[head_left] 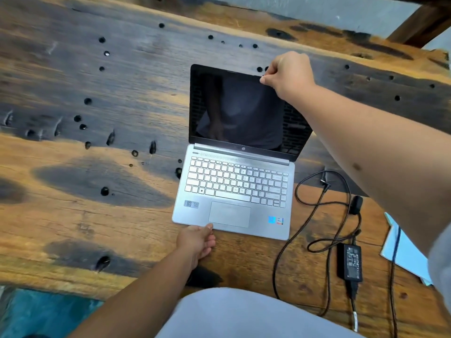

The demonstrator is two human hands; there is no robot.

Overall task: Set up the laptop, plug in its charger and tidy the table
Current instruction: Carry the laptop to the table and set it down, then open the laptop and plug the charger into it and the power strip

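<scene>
- The surface (73, 215) is a thick slab of rough, weathered wood, orange-brown with broad charcoal-dark patches and scattered round bored holes.
- The left hand (199, 242) lies at the near edge of the laptop (234, 189), its thumb tip pressed on the silver palm rest just left of the smooth rectangular touchpad, the other fingers loosely curled under the front lip; it steadies the base rather than gripping it.
- The laptop sits near the middle of the surface, lid raised: a matte silver shell with pale flat keys, small stickers on the palm rest, and a glossy black screen, dark and mirroring a person.
- The right hand (289, 74) pinches the screen's top right corner, fingers curled over the thin black bezel.
- Just right of the laptop lies the charger (349, 261), a black rectangular brick with a printed label; its thin black cable (312, 211) loops loosely over the wood, the barrel plug lying free, apart from the laptop.
- At the far right, a pale blue flat notebook (405, 252) lies partly hidden by the right arm.
</scene>
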